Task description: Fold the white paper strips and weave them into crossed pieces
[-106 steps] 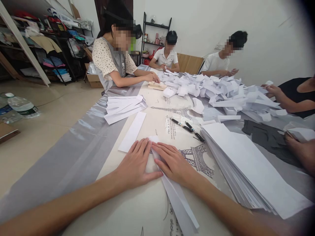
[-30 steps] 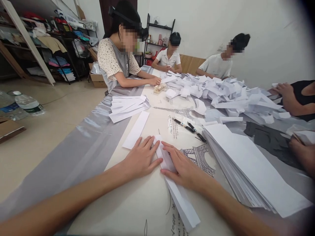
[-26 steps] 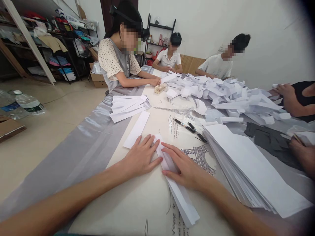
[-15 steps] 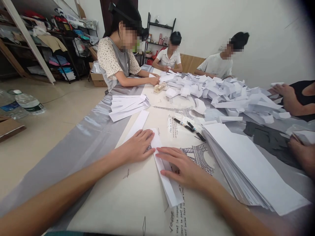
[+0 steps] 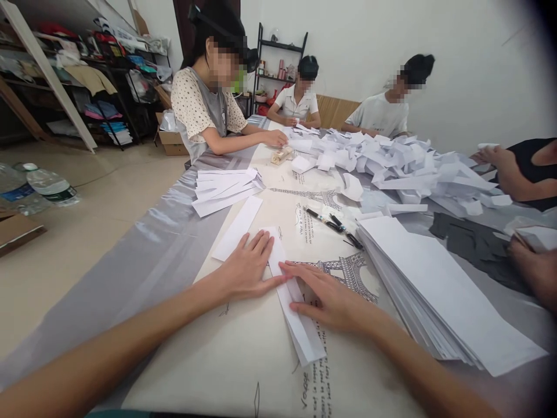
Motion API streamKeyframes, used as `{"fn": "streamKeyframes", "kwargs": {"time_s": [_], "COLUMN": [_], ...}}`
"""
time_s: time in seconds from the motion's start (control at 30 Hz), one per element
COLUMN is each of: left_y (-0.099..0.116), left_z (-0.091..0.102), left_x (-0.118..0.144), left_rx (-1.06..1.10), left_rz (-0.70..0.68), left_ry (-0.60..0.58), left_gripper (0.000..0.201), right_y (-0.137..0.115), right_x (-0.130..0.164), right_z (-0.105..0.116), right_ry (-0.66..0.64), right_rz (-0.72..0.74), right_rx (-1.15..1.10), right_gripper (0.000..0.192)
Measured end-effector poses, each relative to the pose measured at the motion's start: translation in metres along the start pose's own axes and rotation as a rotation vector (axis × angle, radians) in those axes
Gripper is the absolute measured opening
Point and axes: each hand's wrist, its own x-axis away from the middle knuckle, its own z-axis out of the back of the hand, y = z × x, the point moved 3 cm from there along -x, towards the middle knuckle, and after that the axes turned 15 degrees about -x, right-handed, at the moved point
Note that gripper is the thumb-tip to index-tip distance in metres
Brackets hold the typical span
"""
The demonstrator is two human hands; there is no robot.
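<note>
A folded white paper strip (image 5: 292,310) lies slantwise on the printed tablecloth. My left hand (image 5: 249,268) rests flat over its upper left edge, fingers stretched out and thumb reaching across the strip. On the other side, my right hand (image 5: 324,290) touches the strip's right part with fingertips and thumb, its fingers apart. The near end of the strip shows a fold with its layers slightly raised. Just beyond my left hand lies another flat paper strip (image 5: 237,227). To the right of my right hand stands a thick stack of white paper sheets (image 5: 439,284).
Several pens (image 5: 333,223) lie beyond my right hand. A pile of paper strips (image 5: 226,188) lies at the far left, and a large heap of folded paper pieces (image 5: 391,157) covers the back right. Co-workers sit around the table; a dark cloth (image 5: 474,247) lies at right.
My left thumb has moved right and down across the strip. My right hand has shifted slightly right and down. A co-worker's hand at the far left has moved away from the small box.
</note>
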Motion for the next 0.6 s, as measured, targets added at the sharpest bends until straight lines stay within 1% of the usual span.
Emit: {"fn": "streamKeyframes", "kwargs": {"time_s": [0.1, 0.2, 0.3, 0.37, 0.43, 0.53, 0.6], "left_y": [0.0014, 0.0017, 0.002, 0.0029, 0.0042, 0.0069, 0.0085], "left_z": [-0.0037, -0.0046, -0.0026, -0.0008, 0.0015, 0.0043, 0.0047], "left_x": [0.0001, 0.0, 0.0003, 0.0009, 0.0017, 0.0027, 0.0029], "left_rx": [0.022, 0.024, 0.009, -0.003, -0.007, -0.002, 0.003], "left_rz": [0.011, 0.02, 0.028, 0.029, 0.03, 0.013, -0.007], "left_ry": [0.005, 0.01, 0.013, 0.016, 0.05, 0.105, 0.101], "left_gripper": [0.097, 0.097, 0.097, 0.097, 0.095, 0.086, 0.081], "right_y": [-0.0025, -0.0072, -0.0085, -0.0066, -0.0038, -0.0009, -0.0013], "right_x": [0.0036, 0.0052, 0.005, 0.0046, 0.0042, 0.0038, 0.0037], "right_z": [-0.0019, -0.0023, -0.0025, -0.0031, -0.0039, -0.0049, -0.0051], "right_ry": [-0.015, -0.021, -0.04, -0.052, -0.049, -0.026, -0.012], "right_rz": [-0.04, -0.021, -0.01, 0.007, 0.039, 0.1, 0.14], "right_rx": [0.003, 0.016, 0.031, 0.043, 0.051, 0.061, 0.073], "right_gripper": [0.073, 0.084, 0.09, 0.092, 0.091, 0.089, 0.089]}}
